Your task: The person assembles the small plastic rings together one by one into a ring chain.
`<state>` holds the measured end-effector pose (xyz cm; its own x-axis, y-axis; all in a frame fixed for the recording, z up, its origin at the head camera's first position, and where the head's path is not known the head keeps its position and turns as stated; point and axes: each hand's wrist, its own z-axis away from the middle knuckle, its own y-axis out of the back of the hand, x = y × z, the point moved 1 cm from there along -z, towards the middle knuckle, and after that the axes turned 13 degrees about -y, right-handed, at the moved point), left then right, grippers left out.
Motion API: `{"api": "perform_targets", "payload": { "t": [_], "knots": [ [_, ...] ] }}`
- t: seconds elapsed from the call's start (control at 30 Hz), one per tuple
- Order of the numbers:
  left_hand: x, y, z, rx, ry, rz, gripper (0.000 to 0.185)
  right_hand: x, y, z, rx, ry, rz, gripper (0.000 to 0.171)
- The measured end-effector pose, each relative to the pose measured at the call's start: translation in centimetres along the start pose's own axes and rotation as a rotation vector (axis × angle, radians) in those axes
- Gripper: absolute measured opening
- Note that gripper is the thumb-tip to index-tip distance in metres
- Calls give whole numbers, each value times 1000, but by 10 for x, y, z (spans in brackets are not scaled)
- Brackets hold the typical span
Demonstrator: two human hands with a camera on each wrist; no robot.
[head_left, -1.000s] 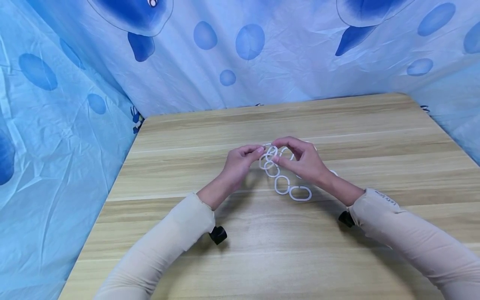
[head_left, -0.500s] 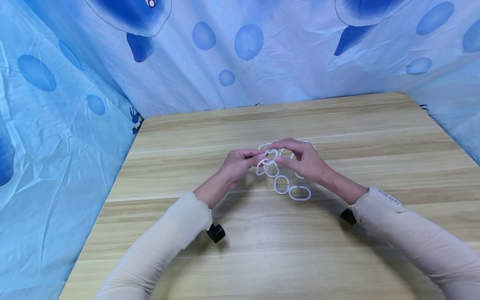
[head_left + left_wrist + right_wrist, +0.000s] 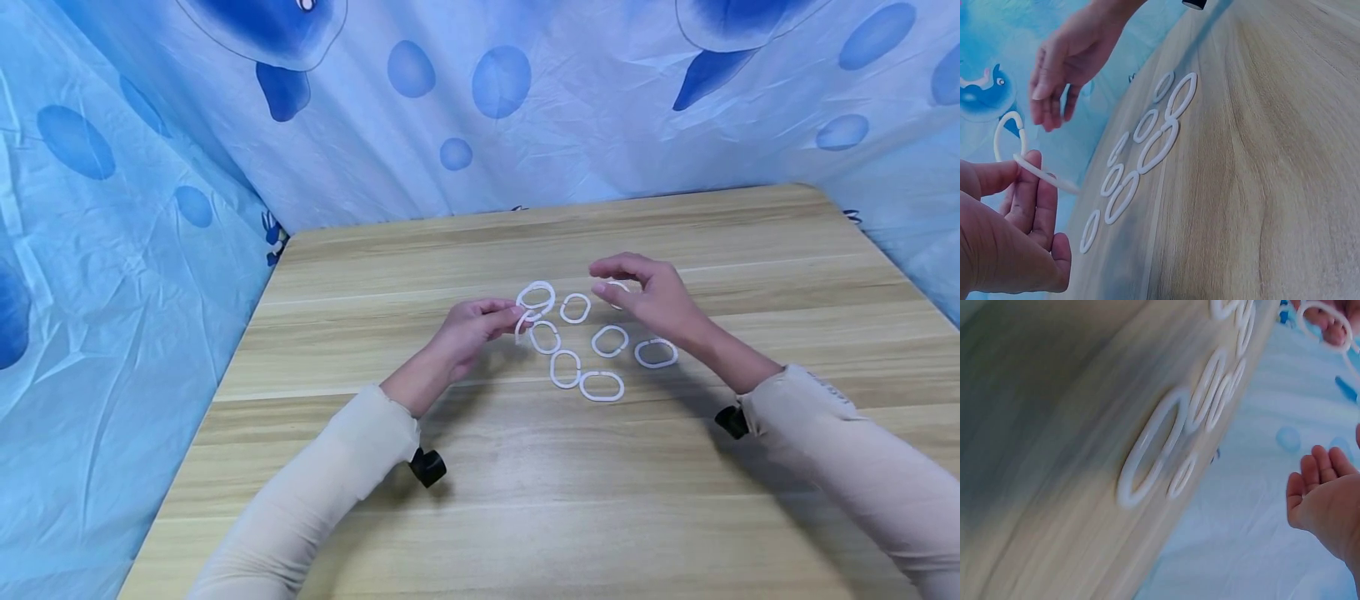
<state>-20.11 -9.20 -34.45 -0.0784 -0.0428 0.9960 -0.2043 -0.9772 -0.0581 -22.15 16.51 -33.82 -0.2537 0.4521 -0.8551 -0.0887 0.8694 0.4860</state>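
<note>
A person's left hand [image 3: 477, 327] pinches at least two white rings [image 3: 1044, 176], seemingly linked, above the bench [image 3: 510, 500]. The right hand [image 3: 660, 298] hangs relaxed, holding nothing. Linking looks begun; the loose rings [image 3: 602, 399] lying on the bench appear unjoined.

Left hand [image 3: 1013, 231] pinches linked white rings [image 3: 1041, 174]. Right hand [image 3: 1069, 59] hangs nearby, fingers loosely bent. Eight oval rings [image 3: 1169, 121] on wood-grain table [image 3: 1260, 156]; blue curtain [image 3: 1104, 75] behind.

Head view bright; soft shadows beneath sleeves [image 3: 832, 450], pale sheen on tabletop [image 3: 525, 475]. Wrist views dimmer, bluish; right blurred.
</note>
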Motion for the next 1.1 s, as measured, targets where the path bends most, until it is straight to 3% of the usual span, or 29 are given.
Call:
{"api": "perform_targets", "payload": {
  "t": [0.27, 0.7, 1.1],
  "knots": [
    [1, 1, 0, 5, -12, 14, 21, 20, 14, -3, 10, -125, 69, 30],
    [-1, -1, -1, -1, -7, 18, 18, 35, 22, -14, -52, -102, 181, 37],
    [-2, 0, 0, -12, -19, 5, 15, 49, 31, -32, -219, -111, 350, 54]
  ]
}}
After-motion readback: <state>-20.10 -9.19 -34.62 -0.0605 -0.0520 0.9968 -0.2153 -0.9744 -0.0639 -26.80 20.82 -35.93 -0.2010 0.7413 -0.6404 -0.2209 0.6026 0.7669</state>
